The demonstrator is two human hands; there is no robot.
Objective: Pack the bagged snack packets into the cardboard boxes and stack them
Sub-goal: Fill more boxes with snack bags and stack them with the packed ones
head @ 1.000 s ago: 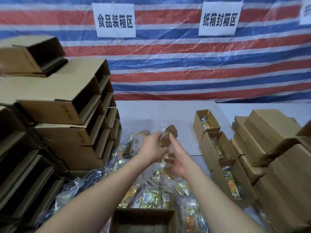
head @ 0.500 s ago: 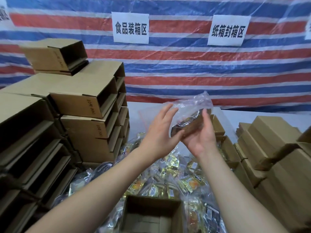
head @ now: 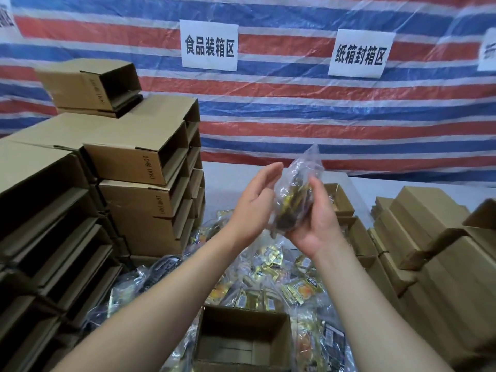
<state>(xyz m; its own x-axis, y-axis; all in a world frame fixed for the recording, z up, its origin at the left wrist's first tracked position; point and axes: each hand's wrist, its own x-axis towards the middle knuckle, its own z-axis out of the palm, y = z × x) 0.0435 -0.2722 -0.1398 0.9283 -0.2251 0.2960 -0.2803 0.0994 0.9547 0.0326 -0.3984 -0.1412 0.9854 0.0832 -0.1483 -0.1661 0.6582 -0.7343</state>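
Evidently readying it for the open brown cardboard box [head: 243, 336] below, the right hand [head: 312, 224] clasps a crinkled clear plastic snack bag [head: 296, 191]; the left hand [head: 255, 202] stays open-palmed beside it.

Clear bagged packets [head: 294, 200] held upright, open cardboard box [head: 243, 342] below

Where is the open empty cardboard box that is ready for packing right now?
In the head view, the open box sits bottom centre, between the forearms, just nearer than the pile of snack packets and below the held bag.
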